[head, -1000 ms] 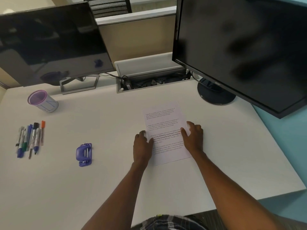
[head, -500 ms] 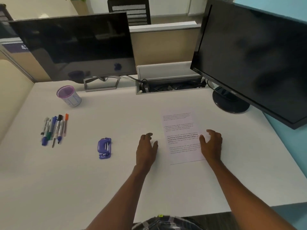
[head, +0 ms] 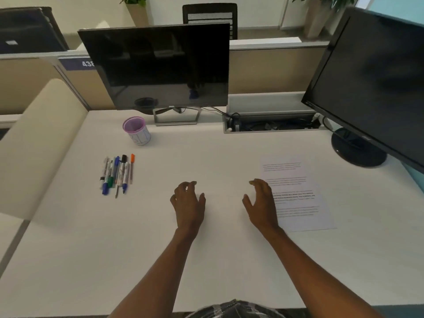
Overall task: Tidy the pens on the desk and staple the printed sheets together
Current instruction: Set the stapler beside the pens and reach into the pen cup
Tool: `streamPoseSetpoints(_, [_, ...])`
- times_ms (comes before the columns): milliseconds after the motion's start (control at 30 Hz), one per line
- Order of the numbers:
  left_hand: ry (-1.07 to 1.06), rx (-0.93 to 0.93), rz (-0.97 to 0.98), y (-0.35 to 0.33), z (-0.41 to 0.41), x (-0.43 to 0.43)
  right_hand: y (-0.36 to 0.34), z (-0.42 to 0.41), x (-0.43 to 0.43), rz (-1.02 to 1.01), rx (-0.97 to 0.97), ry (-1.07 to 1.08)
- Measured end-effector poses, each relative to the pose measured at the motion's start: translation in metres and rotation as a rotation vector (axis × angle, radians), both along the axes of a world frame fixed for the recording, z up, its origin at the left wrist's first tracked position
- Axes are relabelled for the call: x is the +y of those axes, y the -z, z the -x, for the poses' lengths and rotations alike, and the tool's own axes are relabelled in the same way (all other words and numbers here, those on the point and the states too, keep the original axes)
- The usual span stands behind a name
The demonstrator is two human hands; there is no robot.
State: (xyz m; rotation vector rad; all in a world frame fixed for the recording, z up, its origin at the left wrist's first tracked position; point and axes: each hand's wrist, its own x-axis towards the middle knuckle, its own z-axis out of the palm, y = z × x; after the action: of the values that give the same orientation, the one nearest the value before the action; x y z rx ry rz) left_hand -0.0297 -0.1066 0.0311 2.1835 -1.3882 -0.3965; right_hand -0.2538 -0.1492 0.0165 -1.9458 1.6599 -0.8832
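The printed sheets lie flat on the white desk, right of centre. My right hand hovers at their left edge, fingers apart, holding nothing. My left hand is arched palm-down over the spot where the blue stapler lay. The stapler is hidden under it, and I cannot tell whether the fingers grip it. Several pens and markers lie side by side at the left. An empty purple-rimmed pen cup stands behind them.
Two dark monitors stand at the back, the right one overhanging the desk. Between them is an open cable tray. A cream partition borders the desk's left side.
My left hand left the sheets, moved left and now covers the stapler. My right hand lifted off the paper and drifted to its left edge. The view turned left.
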Motion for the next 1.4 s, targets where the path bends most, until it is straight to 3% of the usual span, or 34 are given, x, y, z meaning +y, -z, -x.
streamPoseSetpoints(300, [-0.111,0.167,-0.096,0.006,-0.043,0.01,0.029,-0.056,0.018,-0.231,0.162,-0.171])
streamPoseSetpoints(467, [-0.245,0.422,-0.076,0.002,-0.045,0.011,0.04,-0.069,0.022,-0.236,0.318,-0.222])
streamPoseSetpoints(867, [-0.465,0.79,-0.1,0.003,-0.051,0.0,0.042,-0.062,0.019,-0.225,0.35,-0.244])
streamPoseSetpoints(1400, [-0.488,0.834,-0.072,0.004,-0.052,0.002,0.041,-0.06,0.018,-0.239,0.378,-0.26])
